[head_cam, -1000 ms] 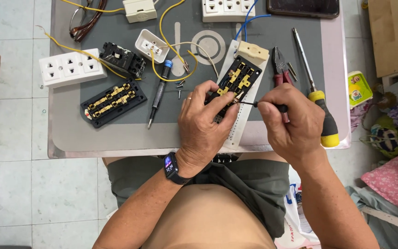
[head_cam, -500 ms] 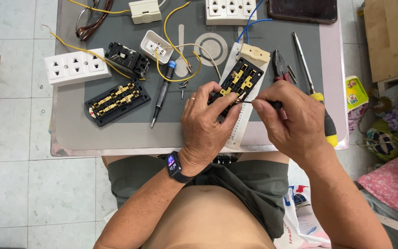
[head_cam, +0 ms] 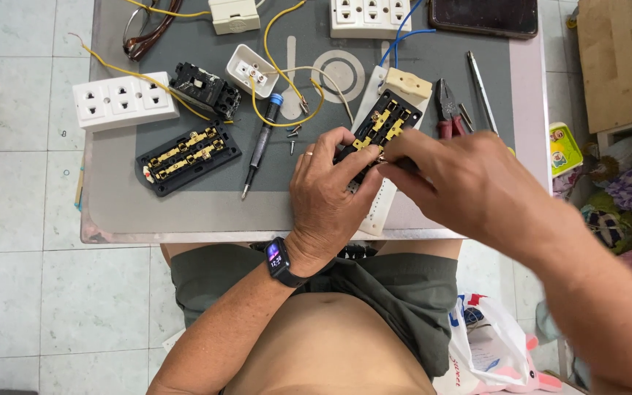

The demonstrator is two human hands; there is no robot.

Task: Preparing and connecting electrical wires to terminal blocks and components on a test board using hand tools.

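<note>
Holding black socket insert (head_cam: 380, 130) in left hand (head_cam: 328, 192) grip, right hand (head_cam: 469, 183) pinching its near end.

Left hand (head_cam: 328, 196) is seen palm down, back toward the camera, fingers curled and closed in a grip at the fingertips, thumb tucked toward the right. A ring is worn on one finger; a dark watch is strapped at the left wrist. Left forearm is angled up from lower left. Right hand (head_cam: 456, 183) is brought in from the right, back up, fingers pinched together at the tips, meeting the left fingertips. Right forearm is extended diagonally from the lower right corner. Both wrists are held roughly straight.
</note>
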